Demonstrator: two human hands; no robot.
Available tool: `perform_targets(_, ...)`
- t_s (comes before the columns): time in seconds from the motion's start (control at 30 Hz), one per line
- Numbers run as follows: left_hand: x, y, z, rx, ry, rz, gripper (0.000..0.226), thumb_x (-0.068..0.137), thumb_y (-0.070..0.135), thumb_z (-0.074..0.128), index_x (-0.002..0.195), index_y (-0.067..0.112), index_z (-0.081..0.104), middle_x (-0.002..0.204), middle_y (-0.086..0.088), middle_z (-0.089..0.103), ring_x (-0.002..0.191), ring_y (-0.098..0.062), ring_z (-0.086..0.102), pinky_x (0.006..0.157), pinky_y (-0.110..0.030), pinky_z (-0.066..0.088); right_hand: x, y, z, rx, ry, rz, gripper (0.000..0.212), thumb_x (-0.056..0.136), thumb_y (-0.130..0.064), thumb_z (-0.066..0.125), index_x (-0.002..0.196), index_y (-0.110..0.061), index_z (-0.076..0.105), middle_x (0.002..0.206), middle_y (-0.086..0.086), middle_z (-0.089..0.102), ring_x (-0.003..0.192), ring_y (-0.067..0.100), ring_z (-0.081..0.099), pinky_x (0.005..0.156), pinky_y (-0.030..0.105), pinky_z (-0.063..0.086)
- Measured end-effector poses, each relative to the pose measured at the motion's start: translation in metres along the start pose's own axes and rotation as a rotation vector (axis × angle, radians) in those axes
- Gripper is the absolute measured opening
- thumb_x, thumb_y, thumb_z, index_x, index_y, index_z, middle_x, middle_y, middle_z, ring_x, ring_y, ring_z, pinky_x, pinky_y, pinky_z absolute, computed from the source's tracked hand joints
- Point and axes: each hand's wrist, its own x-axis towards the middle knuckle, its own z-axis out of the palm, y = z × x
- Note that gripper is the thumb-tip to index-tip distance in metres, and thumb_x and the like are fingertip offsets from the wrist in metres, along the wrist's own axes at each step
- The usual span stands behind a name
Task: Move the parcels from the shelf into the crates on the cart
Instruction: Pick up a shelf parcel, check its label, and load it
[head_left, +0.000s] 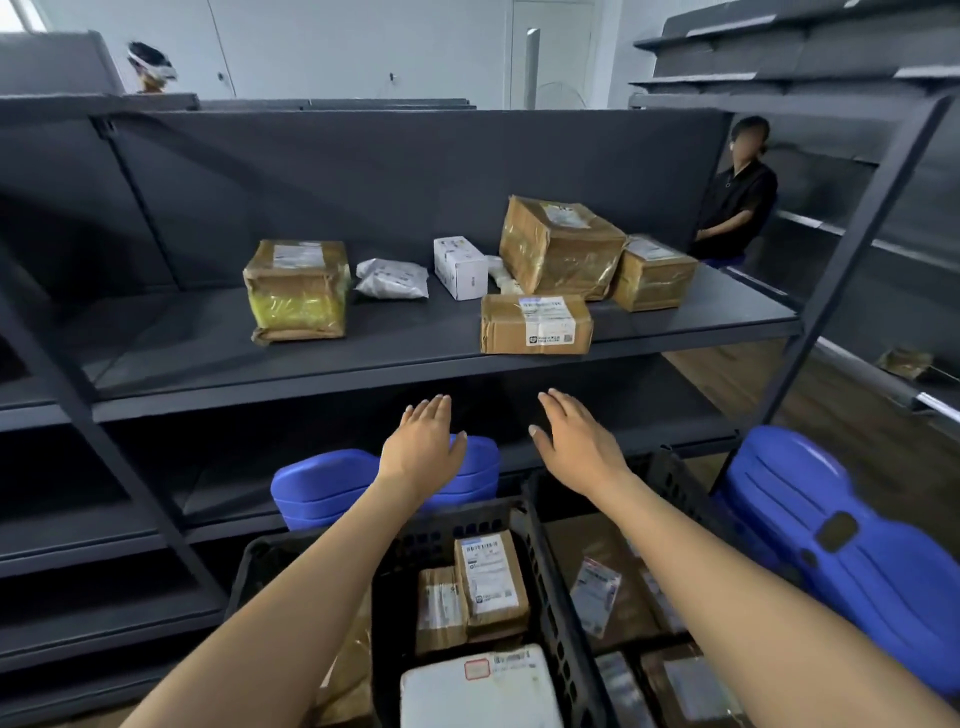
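The bottom edge cuts off the white parcel (480, 691) in the left crate (460, 525). A pale packet (503, 276) is mostly hidden behind the large taped box (558, 247). Print on the front carton (501, 330) label (549, 318) is too small to read.

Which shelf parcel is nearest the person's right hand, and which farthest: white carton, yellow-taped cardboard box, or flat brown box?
1. Flat brown cardboard box, front edge of the shelf, just beyond the right hand.
2. Small white carton, farther back, to the left.
3. Yellow-taped cardboard box, far left.
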Motion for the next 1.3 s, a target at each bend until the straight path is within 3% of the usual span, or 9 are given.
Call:
perform_targets(0.23, 0.045, 0.049, -0.007, -0.031, 0.104, -0.143, 0.060, 0.100, 0.036, 0.042, 0.150, 0.006, 0.028, 0.154, -0.009, 0.034, 0.144, -0.027, 0.027, 0.113, -0.039, 0.029, 0.051, 0.063, -0.048, 0.058, 0.068, -0.025, 0.057, 0.101, -0.040, 0.037, 0.149, -0.011, 0.027, 0.156, 0.007, 0.027, 0.144, 0.021, 0.023, 0.107, 0.038, 0.037)
perform_targets(0.4, 0.077, 0.074, -0.012, -0.095, 0.191, -0.263, 0.055, 0.098, 0.036, 0.044, 0.144, 0.007, 0.036, 0.147, -0.010, 0.044, 0.136, -0.030, 0.039, 0.100, -0.043, 0.043, 0.093, 0.103, -0.071, 0.077, 0.061, -0.065, 0.056, 0.101, -0.041, 0.037, 0.147, -0.010, 0.032, 0.152, 0.007, 0.034, 0.140, 0.022, 0.029, 0.103, 0.039, 0.039)
perform_targets(0.57, 0.105, 0.084, -0.014, -0.097, 0.197, -0.343, 0.051, 0.098, 0.036, 0.045, 0.140, 0.007, 0.040, 0.143, -0.011, 0.048, 0.132, -0.033, 0.042, 0.096, -0.041, 0.043, 0.128, 0.118, -0.071, 0.156, -0.004, 0.000, 0.060, 0.100, -0.047, 0.035, 0.146, -0.009, 0.034, 0.150, 0.008, 0.038, 0.138, 0.026, 0.034, 0.101, 0.042, 0.040)
perform_targets(0.67, 0.128, 0.084, -0.015, -0.135, 0.165, -0.379, 0.054, 0.097, 0.038, 0.045, 0.142, 0.007, 0.039, 0.145, -0.013, 0.046, 0.132, -0.034, 0.043, 0.099, -0.042, 0.040, 0.149, 0.122, -0.066, 0.167, -0.014, 0.004, 0.056, 0.099, -0.048, 0.035, 0.137, -0.007, 0.044, 0.138, 0.011, 0.049, 0.127, 0.029, 0.044, 0.089, 0.041, 0.045)
perform_targets(0.77, 0.153, 0.080, -0.013, -0.169, 0.170, -0.407, 0.042, 0.096, 0.037, 0.045, 0.123, 0.005, 0.049, 0.128, -0.016, 0.057, 0.116, -0.036, 0.052, 0.083, -0.039, 0.042, 0.167, 0.123, -0.057, 0.216, -0.031, 0.039, 0.054, 0.098, -0.050, 0.035, 0.129, -0.007, 0.049, 0.130, 0.011, 0.054, 0.121, 0.029, 0.048, 0.086, 0.041, 0.046)
perform_targets(0.87, 0.176, 0.072, -0.008, -0.217, 0.173, -0.432, 0.041, 0.097, 0.037, 0.044, 0.119, 0.003, 0.051, 0.122, -0.018, 0.060, 0.111, -0.036, 0.055, 0.075, -0.035, 0.038, 0.184, 0.124, -0.047, 0.244, -0.059, 0.064, 0.055, 0.097, -0.052, 0.035, 0.128, -0.008, 0.050, 0.129, 0.010, 0.054, 0.121, 0.028, 0.048, 0.089, 0.041, 0.046)
perform_targets(1.0, 0.201, 0.060, 0.003, -0.300, 0.131, -0.469, 0.047, 0.097, 0.040, 0.044, 0.126, 0.004, 0.052, 0.122, -0.018, 0.062, 0.113, -0.035, 0.056, 0.081, -0.035, 0.041, 0.195, 0.127, -0.035, 0.343, -0.096, 0.155, 0.059, 0.093, -0.058, 0.036, 0.126, -0.013, 0.054, 0.125, 0.007, 0.058, 0.117, 0.027, 0.053, 0.089, 0.040, 0.048)
perform_targets(1.2, 0.212, 0.058, 0.020, -0.484, 0.164, -0.556, 0.044, 0.096, 0.042, 0.044, 0.117, 0.006, 0.057, 0.114, -0.015, 0.065, 0.106, -0.034, 0.058, 0.074, -0.030, 0.037, 0.194, 0.127, -0.027, 0.500, -0.089, 0.158, 0.051, 0.093, -0.059, 0.036, 0.112, -0.020, 0.064, 0.109, 0.000, 0.067, 0.089, 0.016, 0.059, 0.071, 0.031, 0.045)
perform_targets(1.3, 0.210, 0.064, 0.024, -0.568, 0.212, -0.570, 0.040, 0.095, 0.041, 0.046, 0.114, 0.008, 0.057, 0.109, -0.010, 0.064, 0.099, -0.029, 0.058, 0.073, -0.030, 0.036, 0.192, 0.126, -0.028, 0.493, -0.082, 0.155, 0.048, 0.092, -0.057, 0.038, 0.112, -0.021, 0.062, 0.110, 0.000, 0.066, 0.093, 0.018, 0.061, 0.069, 0.029, 0.042)
